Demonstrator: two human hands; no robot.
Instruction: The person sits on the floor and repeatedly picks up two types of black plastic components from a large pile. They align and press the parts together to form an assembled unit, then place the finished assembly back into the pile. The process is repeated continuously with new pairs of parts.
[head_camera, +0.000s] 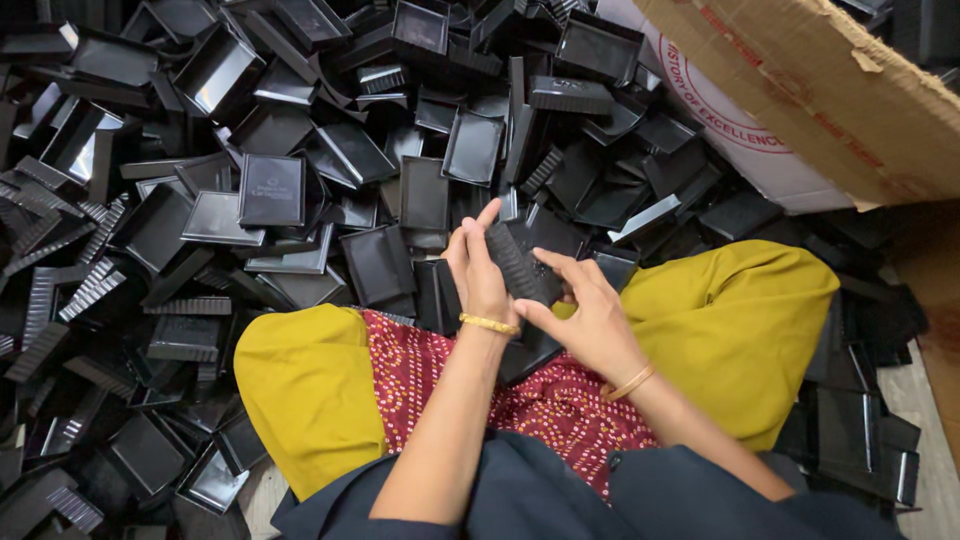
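Both hands meet over the person's lap, just near of a wide heap of black plastic trays that covers the floor to the left and far side. The left hand is closed around a ribbed black plastic piece, its thumb and fingers wrapped along the left edge, with the index finger pointing up toward the far side. The right hand grips the same piece from the right, fingers curled over its near edge (the thumb presses against its lower corner). The piece stands tilted between the two hands, its ribbed face turned up toward the camera. Each wrist carries a gold bangle. Below the hands lie yellow trousers and a red patterned cloth. A torn cardboard box rests at the far right, its flap hanging over the trays.
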